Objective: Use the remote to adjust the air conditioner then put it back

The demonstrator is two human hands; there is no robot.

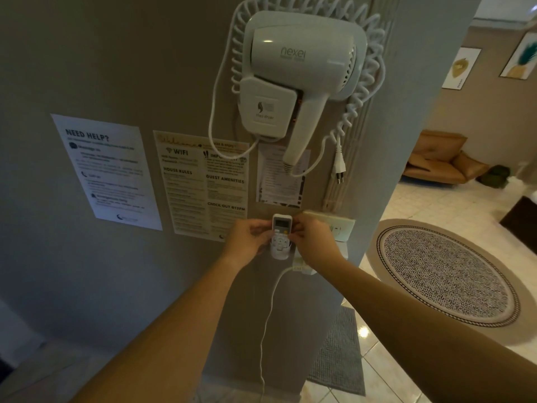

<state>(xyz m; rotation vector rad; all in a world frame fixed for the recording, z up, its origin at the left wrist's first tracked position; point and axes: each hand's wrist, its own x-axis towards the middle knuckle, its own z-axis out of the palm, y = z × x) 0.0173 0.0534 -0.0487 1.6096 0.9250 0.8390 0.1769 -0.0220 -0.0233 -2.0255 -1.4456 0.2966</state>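
Remote (281, 231), small, white and rectangular with rounded corners, is sitting upright in a white plastic wall holder (280, 251), its lower end sunk in the cup so that only the grey display and the upper buttons are showing. We are reaching out with both bare arms. Our left hand (249, 238) is curling its fingers against the left edge of the remote, and our right hand (312, 239) is pinching the right edge, so both hands are closing on it; whether we are gripping it firmly or only touching it, we cannot tell, since the fingertips are blurring together.

Above it a glossy white hair dryer (302, 71) is hanging in its wall cradle, its coiled cord (369, 82) looping around the mount. Three printed sheets are sticking flat to the matte grey wall: a "NEED HELP?" notice (106, 170), a house rules sheet (203, 184) partly covered by our left hand, and a smaller sheet (279, 175) half hidden behind the dryer handle; their fine print is too soft to read. A cream switch plate (337, 225) is showing just right of our right hand. On the tiled floor a round woven rug (444, 274) is lying, patterned in black and white.
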